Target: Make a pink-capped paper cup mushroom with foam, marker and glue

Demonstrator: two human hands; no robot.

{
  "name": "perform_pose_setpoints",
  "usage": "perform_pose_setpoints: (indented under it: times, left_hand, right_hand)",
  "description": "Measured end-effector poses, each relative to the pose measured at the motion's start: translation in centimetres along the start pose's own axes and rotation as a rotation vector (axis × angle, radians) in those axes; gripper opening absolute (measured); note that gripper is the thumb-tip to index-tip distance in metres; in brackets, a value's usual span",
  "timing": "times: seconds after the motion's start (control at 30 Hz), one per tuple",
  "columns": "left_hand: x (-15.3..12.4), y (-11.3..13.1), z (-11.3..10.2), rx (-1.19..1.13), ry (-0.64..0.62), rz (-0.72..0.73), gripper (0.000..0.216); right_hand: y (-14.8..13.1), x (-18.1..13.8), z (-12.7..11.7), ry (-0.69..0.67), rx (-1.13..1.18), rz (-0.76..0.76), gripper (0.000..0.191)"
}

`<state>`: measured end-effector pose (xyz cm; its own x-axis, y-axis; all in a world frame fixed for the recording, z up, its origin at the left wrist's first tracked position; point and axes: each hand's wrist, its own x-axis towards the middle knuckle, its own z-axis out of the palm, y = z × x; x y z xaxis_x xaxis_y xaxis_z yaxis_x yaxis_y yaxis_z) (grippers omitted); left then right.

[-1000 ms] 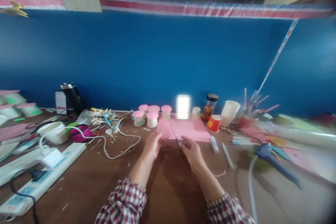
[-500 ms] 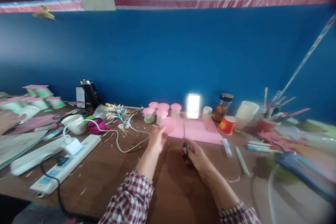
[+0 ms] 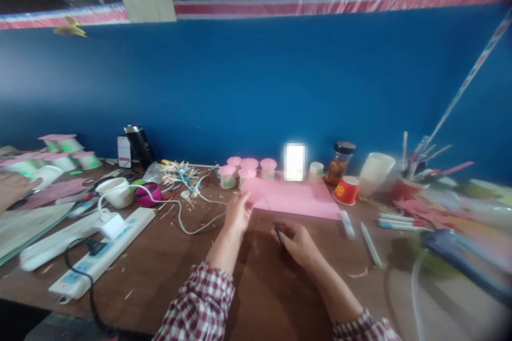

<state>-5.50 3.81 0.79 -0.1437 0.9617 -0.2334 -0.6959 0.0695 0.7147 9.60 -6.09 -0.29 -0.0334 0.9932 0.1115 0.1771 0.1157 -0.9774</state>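
My left hand (image 3: 239,212) is closed, pinching a round pink paper disc (image 3: 256,192) between thumb and fingers. My right hand (image 3: 296,241) is wrapped round the dark handles of a pair of scissors (image 3: 279,233). Their thin blades point up and left toward the disc's edge; whether they touch it I cannot tell. Behind both hands a pink paper sheet (image 3: 298,200) lies flat on the brown table (image 3: 276,293). Several paper cups topped with pink discs (image 3: 248,163) stand beyond the left hand, and one cup without a disc (image 3: 316,171) stands farther right.
To the left are a white power strip (image 3: 106,253), a white cup (image 3: 116,192) and a black flask (image 3: 139,145). A lidded jar (image 3: 338,162), a red paper cup (image 3: 346,191) and markers (image 3: 402,224) are at right. Another person's hand (image 3: 14,189) shows at far left.
The scissors have swung from pointing upward to leaning left toward the disc, and my right hand is slightly lower. My left hand keeps its pinch on the disc.
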Motion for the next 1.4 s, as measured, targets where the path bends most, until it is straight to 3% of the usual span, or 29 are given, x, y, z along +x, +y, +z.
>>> perform_pose_setpoints:
  times: [0.53,1.4]
  left_hand:
    - [-0.7,-0.7,0.3,0.108,-0.089,-0.032,0.025]
    - [-1.1,-1.2,0.5,0.14,-0.088,-0.044,0.021]
  right_hand:
    - [0.5,0.3,0.1,-0.074,0.109,0.033,0.044]
    - [0.8,0.4,0.0,-0.032,0.093,0.038,0.047]
